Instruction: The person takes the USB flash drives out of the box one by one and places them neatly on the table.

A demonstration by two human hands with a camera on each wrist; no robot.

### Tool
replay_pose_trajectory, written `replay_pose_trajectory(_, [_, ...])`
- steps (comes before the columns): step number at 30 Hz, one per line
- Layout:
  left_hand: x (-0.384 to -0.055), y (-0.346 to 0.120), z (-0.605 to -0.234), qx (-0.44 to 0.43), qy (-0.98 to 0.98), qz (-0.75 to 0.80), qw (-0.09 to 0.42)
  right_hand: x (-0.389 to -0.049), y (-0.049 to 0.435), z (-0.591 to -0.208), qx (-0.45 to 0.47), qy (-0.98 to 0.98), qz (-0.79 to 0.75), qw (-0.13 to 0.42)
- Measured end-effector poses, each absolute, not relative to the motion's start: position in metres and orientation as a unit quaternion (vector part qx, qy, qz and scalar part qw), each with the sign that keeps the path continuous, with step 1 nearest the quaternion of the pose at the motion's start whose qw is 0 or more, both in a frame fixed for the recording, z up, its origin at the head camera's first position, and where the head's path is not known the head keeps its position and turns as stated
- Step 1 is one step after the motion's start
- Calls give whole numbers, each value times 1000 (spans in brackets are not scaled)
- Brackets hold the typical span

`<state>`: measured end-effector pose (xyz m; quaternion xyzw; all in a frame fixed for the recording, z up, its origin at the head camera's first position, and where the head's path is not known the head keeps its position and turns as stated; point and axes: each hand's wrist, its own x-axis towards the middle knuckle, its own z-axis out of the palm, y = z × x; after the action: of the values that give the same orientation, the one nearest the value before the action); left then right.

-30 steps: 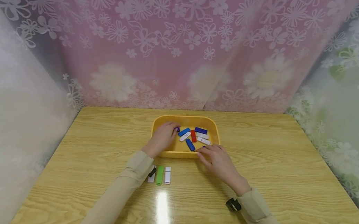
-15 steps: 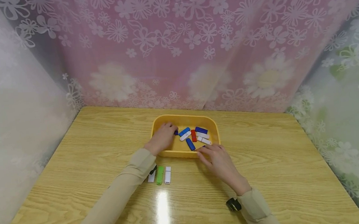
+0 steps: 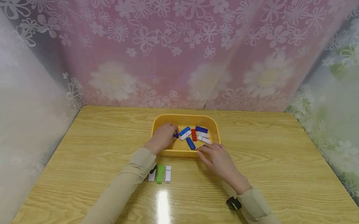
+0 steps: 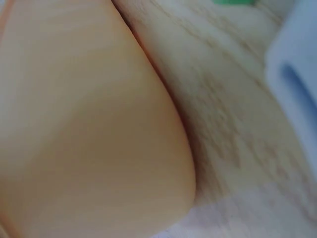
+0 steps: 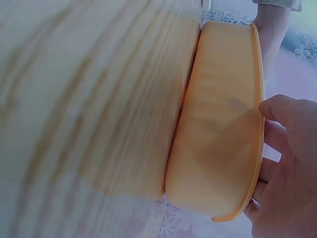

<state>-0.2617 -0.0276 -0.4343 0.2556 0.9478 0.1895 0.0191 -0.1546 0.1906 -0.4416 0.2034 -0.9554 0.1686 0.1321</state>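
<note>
My left hand [image 3: 162, 138] reaches into the left end of a yellow plastic bin [image 3: 177, 153]. Its fingertips pinch a dark blue USB stick [image 3: 176, 136], mostly hidden under them. My right hand [image 3: 218, 161] grips the bin's near right rim, and in the right wrist view the thumb [image 5: 277, 108] lies outside the wall with the fingers inside. Loose in the bin lie a light blue stick [image 3: 185, 131], a red stick [image 3: 194, 135], a blue stick [image 3: 190, 143] and several others, white and dark blue. Only the bin's outer wall [image 4: 99, 124] fills much of the left wrist view.
On the wooden table [image 3: 263, 154], in front of the bin, a green stick [image 3: 160, 174] and a white stick [image 3: 168, 174] lie side by side. Another white stick [image 3: 151, 176] is partly covered by the left wrist's camera. A floral curtain [image 3: 175, 56] hangs behind.
My left hand's fingertips have moved slightly nearer inside the bin, and the dark blue USB stick with them. The right hand has kept its hold on the rim.
</note>
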Motion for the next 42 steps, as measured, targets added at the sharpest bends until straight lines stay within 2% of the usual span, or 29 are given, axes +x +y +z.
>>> replay_pose_trajectory(10, [-247,-28,-420,254,906,336,-50,-155,190,-440,204,-955,172,127])
replay_pose_trajectory(19, [-216,-36,-407,237,859,450,-62,-155,190,-440,208,-953,173,134])
replay_pose_trajectory(29, [-176,-35,-409,231,844,482,-45,-154,191,-441,210,-952,174,141])
replay_pose_trajectory(35, [-161,-42,-420,263,840,473,-41,-155,191,-441,216,-950,172,145])
replay_pose_trajectory(42, [-148,-48,-437,267,853,448,17,-154,191,-440,210,-953,170,137])
